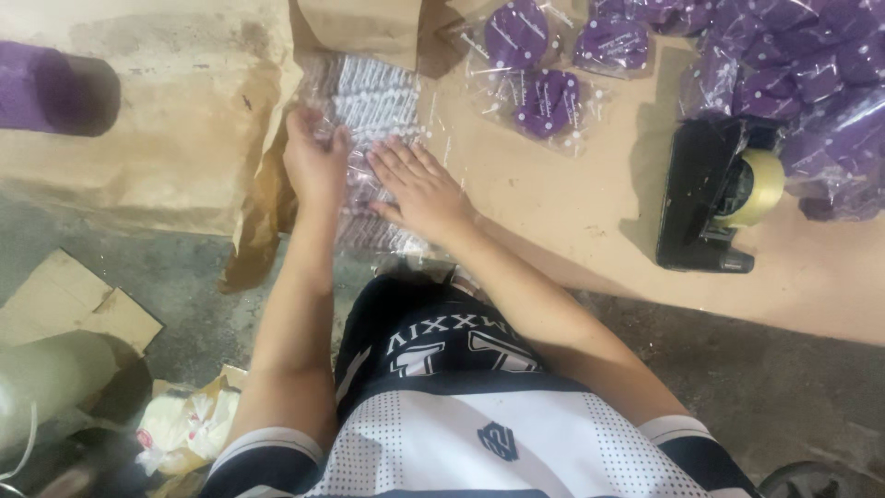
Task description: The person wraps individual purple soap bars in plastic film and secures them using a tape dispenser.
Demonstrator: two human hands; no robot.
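Observation:
A stack of clear plastic bags (373,101) lies on the brown paper-covered table (553,212), near its front edge. My left hand (313,161) rests on the stack's left side, fingers curled around the edge of a bag. My right hand (419,189) lies flat on the stack, fingers spread and palm down. Neither hand lifts anything clear of the pile.
Purple round items in clear bags (544,97) lie scattered at the back, with a larger heap (793,65) at the right. A black tape dispenser (714,198) with a yellowish roll stands right. A purple roll (55,88) lies at far left. Cardboard (74,304) and wrappers lie on the floor.

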